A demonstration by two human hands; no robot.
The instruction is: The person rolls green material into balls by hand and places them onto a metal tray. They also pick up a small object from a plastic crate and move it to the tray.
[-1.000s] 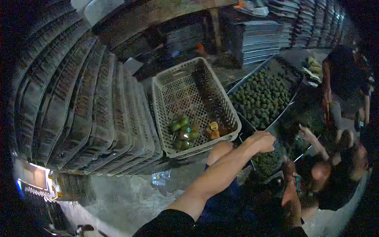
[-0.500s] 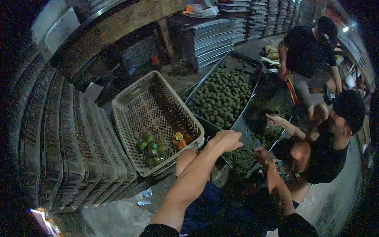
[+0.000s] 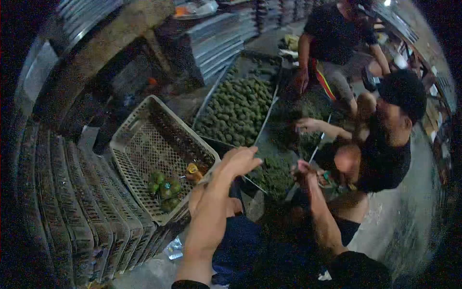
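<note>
My left hand (image 3: pixel 240 161) is stretched over the near end of a dark metal tray, back upward. Its fingertips point right, slightly apart, with no object visible in them. Crumbly dark green material (image 3: pixel 274 176) lies in the tray just beyond it. To the right, my right hand (image 3: pixel 305 172) is at the tray's right side, blurred, its fingers too smeared to read. Farther back, many dark green, lumpy balls (image 3: pixel 238 108) fill a long metal tray (image 3: pixel 204 107).
A plastic crate (image 3: pixel 129 168) at left holds green fruit-like items (image 3: pixel 163 185) and an orange-yellow item (image 3: pixel 193 172). Stacked crates (image 3: pixel 82 202) stand beside it. One co-worker (image 3: pixel 385 149) crouches at right, a hand (image 3: pixel 308 126) over the tray; another person (image 3: pixel 337 38) sits behind.
The view has shifted, so the trays and crate appear farther left. My right hand has lifted and turned, showing a pinkish part. My left hand's fingers look straighter.
</note>
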